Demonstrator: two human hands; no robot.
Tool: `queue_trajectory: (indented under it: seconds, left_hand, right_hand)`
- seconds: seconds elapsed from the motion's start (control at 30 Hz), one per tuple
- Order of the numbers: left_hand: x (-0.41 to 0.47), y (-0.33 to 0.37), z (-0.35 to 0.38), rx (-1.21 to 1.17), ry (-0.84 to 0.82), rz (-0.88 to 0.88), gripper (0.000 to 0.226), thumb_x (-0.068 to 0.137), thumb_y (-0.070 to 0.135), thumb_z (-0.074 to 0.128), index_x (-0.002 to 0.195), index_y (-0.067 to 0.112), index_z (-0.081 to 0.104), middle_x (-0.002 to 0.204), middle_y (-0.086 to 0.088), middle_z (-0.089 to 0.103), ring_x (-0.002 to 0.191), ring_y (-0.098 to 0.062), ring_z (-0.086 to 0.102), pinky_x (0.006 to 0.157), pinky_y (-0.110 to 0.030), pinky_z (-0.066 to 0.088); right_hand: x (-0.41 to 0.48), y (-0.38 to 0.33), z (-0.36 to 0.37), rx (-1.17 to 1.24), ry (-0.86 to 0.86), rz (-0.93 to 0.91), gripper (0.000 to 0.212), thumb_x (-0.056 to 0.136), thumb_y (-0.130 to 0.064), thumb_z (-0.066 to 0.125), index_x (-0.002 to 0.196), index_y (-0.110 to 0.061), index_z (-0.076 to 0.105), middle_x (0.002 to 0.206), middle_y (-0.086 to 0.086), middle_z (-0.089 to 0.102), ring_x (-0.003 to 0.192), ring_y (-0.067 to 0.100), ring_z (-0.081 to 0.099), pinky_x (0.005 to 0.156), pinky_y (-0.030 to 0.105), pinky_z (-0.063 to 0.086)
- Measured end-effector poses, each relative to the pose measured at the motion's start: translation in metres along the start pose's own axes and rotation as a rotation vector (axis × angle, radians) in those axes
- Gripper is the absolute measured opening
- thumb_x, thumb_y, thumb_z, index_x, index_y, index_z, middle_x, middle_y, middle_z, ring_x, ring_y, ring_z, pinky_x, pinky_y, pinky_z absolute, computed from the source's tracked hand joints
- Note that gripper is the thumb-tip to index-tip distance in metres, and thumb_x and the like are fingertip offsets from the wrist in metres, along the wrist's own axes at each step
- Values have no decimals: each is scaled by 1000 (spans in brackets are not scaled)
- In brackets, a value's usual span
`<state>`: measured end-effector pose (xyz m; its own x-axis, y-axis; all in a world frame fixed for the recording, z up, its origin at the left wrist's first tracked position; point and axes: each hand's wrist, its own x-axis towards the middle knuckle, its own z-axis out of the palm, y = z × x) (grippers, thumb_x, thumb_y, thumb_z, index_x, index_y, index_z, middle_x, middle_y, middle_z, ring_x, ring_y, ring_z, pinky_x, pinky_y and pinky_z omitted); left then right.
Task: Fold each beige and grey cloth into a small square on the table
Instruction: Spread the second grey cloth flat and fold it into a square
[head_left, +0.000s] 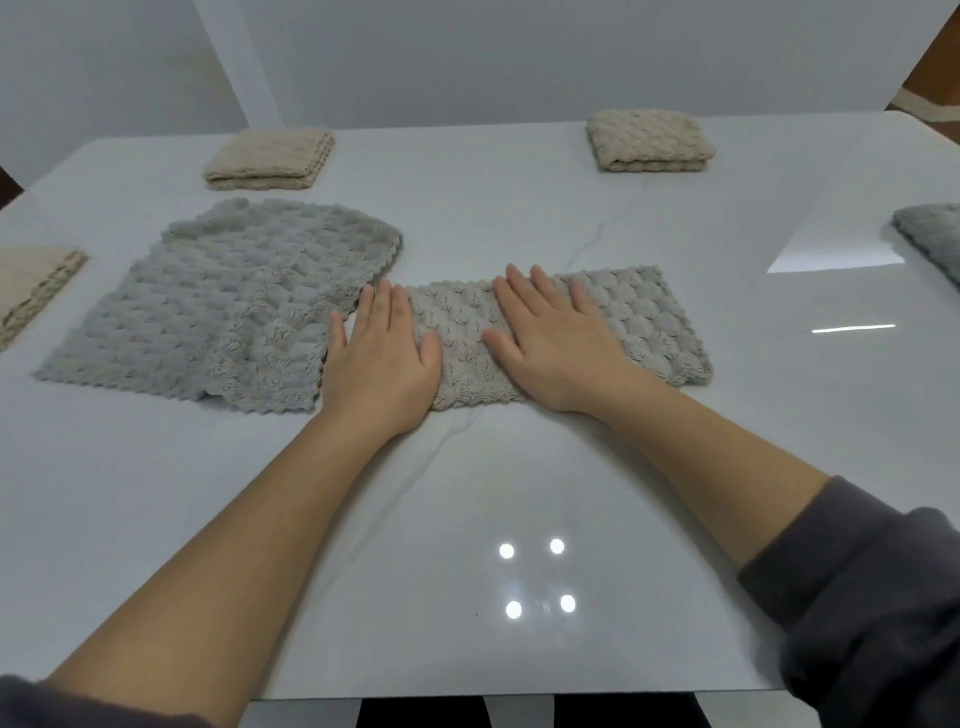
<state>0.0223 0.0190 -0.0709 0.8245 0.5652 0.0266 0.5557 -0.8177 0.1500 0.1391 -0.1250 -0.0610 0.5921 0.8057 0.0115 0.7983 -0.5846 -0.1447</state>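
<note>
The left hand (382, 353) and right hand (558, 343) lie flat, fingers straight, gripping nothing, pressing the half-folded grey cloth (639, 317) onto the table (467, 519), seemingly to set its crease for the next fold; an unfolded grey cloth (218, 312) lies just beside.

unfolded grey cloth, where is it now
Head view: the unfolded grey cloth lies left of centre on the table, beside the left hand, a folded beige cloth behind it.
</note>
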Motion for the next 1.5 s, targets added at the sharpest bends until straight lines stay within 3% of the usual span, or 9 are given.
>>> queue_trajectory:
  seconds: [0.47, 0.53, 0.63, 0.8, 0.9, 1.03, 1.27, 1.4, 1.5]
  left_hand:
    - [-6, 3, -6, -15, 18, -7, 66, 100, 43, 16, 155, 7, 6, 164, -8, 3, 150, -18, 1, 121, -46, -1]
    - [-12, 5, -10, -10, 143, -14, 67, 99, 43, 23, 153, 4, 15, 159, -14, 23, 146, -24, 20, 120, -46, 12]
    - [-24, 9, -21, -9, 256, -24, 63, 96, 39, 40, 148, 7, 25, 137, -15, 48, 124, -31, 45, 97, -43, 38]
    - [-9, 3, -52, -476, 12, -385, 62, 88, 31, 59, 139, 5, 34, 126, -16, 55, 111, -32, 56, 69, -34, 39]
    - [1, -10, -61, -854, -157, -489, 38, 86, 30, 64, 117, 8, 58, 108, -14, 66, 95, -29, 64, 63, -31, 53]
    - [5, -10, -63, -1116, -391, -617, 19, 89, 37, 64, 85, 20, 58, 77, 1, 61, 66, -14, 54, 35, -14, 38]
    - [7, -37, -70, -1130, -343, -501, 26, 83, 24, 73, 106, 14, 64, 87, -3, 63, 69, -16, 54, 37, -18, 40]
    - [-11, -74, -82, -1159, -297, -486, 16, 90, 15, 65, 105, 13, 63, 107, -8, 69, 98, -22, 62, 84, -34, 49]
    - [-25, -85, -89, -1205, -257, -459, 11, 92, 12, 60, 102, 13, 63, 102, -5, 72, 90, -18, 67, 75, -28, 57]
  right_hand:
    - [-23, 62, -15, -3, -33, 255, 67, 101, -51, 16, 156, -15, 4, 164, 3, -4, 150, 21, -7, 120, 48, -4]
    - [-23, 61, -16, -17, -31, 276, 67, 101, -51, 15, 156, -15, 5, 164, 4, -2, 150, 23, -7, 120, 51, -4]
    - [-22, 52, -23, -63, 9, 290, 66, 101, -48, 14, 156, -12, 7, 164, 9, 0, 150, 27, -7, 118, 55, -5]
    - [-22, 17, -23, -22, 63, 117, 64, 102, -45, 16, 156, -13, 3, 164, 6, -5, 150, 25, -9, 119, 53, -7]
    - [-16, 6, -12, -9, -6, 72, 64, 102, -47, 15, 156, -15, 1, 164, 4, -6, 150, 24, -10, 119, 53, -7]
    - [-14, 8, -5, -31, -25, 67, 64, 102, -48, 14, 156, -16, 0, 164, 4, -6, 150, 24, -10, 119, 53, -7]
    - [-15, -6, -7, -12, -63, 77, 65, 101, -50, 11, 156, -18, -4, 163, 5, -10, 149, 26, -13, 118, 55, -7]
    - [-13, -54, 6, -3, -21, 44, 66, 101, -50, 13, 156, -16, 0, 164, 7, -6, 150, 28, -10, 117, 58, -6]
    - [-11, -76, 11, -21, -1, 47, 67, 100, -50, 12, 156, -16, 1, 164, 8, -5, 150, 29, -9, 117, 58, -6]
